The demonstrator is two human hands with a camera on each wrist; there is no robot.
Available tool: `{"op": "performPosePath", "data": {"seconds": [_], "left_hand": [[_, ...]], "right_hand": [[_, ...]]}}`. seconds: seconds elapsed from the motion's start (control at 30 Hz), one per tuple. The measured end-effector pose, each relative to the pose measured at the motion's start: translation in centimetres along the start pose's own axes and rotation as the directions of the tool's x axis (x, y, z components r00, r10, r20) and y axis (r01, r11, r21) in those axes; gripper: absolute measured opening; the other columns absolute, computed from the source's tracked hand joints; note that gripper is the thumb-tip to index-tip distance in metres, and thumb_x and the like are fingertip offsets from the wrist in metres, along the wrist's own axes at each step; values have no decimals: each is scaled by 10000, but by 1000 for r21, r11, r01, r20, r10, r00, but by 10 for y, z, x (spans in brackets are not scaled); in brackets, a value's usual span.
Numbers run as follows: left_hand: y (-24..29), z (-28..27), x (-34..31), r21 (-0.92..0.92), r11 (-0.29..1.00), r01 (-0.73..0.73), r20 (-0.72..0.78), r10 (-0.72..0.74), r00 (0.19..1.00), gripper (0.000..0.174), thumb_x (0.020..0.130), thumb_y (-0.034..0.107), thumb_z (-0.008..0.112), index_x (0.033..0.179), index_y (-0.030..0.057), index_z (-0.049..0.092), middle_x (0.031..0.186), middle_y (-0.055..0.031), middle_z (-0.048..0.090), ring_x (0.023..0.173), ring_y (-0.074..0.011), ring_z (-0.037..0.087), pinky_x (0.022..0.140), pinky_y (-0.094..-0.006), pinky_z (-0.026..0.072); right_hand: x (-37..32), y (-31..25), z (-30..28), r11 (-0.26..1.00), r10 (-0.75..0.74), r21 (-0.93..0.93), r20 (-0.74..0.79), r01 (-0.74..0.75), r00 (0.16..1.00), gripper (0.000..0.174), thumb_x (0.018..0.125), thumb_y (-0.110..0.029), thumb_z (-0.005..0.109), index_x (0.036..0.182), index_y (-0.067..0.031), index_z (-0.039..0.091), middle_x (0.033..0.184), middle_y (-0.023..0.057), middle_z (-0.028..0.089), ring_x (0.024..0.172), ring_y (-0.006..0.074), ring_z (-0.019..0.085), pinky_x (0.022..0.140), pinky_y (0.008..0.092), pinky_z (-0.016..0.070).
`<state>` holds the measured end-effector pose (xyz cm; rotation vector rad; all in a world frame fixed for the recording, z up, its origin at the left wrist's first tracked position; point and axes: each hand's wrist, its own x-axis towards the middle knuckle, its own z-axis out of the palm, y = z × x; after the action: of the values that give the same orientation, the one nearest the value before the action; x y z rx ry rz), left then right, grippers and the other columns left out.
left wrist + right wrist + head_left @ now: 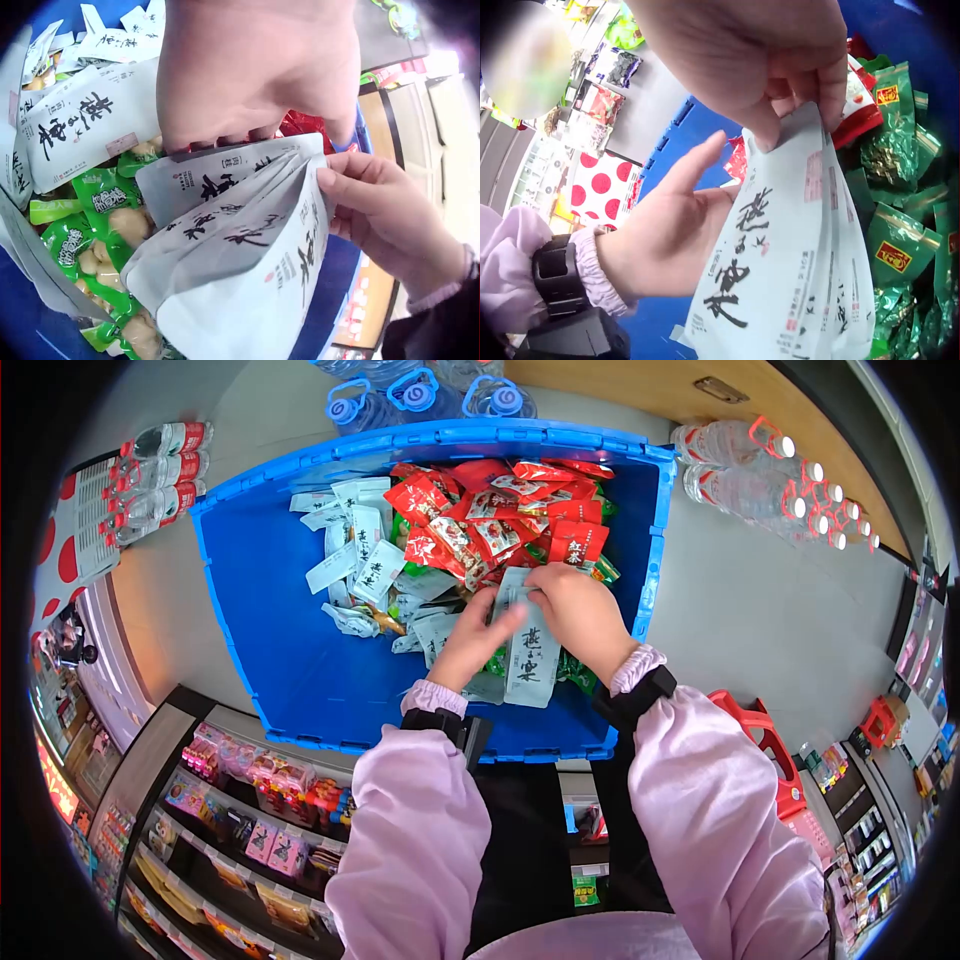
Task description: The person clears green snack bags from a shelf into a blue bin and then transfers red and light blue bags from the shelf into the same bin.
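Observation:
Over the blue crate [300, 700], my right hand [583, 615] pinches the top of a bunch of white pouches [532, 660] with black writing. In the right wrist view the right hand [757, 60] has thumb and fingers on the bunch [772, 247], which hangs fanned below. My left hand [480, 638] is at the bunch's left side, thumb raised and apart from the fingers; behind the pouches [840, 300], its fingertips are hidden. In the left wrist view the left hand [259, 75] lies over the bunch [240, 300], fingers bent behind its upper edge.
Red packets [490, 520] fill the crate's back, with white pouches [365, 550] at left. Green packets lie below [105, 232] and at the right [892, 150]. Large water bottles stand behind [420, 400] and at right [745, 490]. Shelves of goods [240, 810] stand at lower left.

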<state>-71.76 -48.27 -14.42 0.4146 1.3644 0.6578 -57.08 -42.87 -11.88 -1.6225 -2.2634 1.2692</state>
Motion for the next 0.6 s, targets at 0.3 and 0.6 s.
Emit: {"op": "performPosePath", "data": {"seconds": [0.3,0.6], "left_hand": [[-14,-2,6,91,992,-85,111,75,991,574,671,142,739,1130,-11,431,1059,-108,534,978,-163,516,829,-290,427],[-35,-6,8,181,982,-53,47,46,998,627,720,181,696,1203,-19,350,1099,-129,523,1012,-182,508,858,-307,412]], "right_hand": [[-41,-5,-8,923,300,302,-174,-239,938,245,739,-147,637,895,13,537,801,156,558,711,325,570,632,373,469],[-68,10,54,747,394,459,275,-480,877,654,732,-275,672,1188,86,372,1100,245,503,1000,314,518,852,350,413]]}}
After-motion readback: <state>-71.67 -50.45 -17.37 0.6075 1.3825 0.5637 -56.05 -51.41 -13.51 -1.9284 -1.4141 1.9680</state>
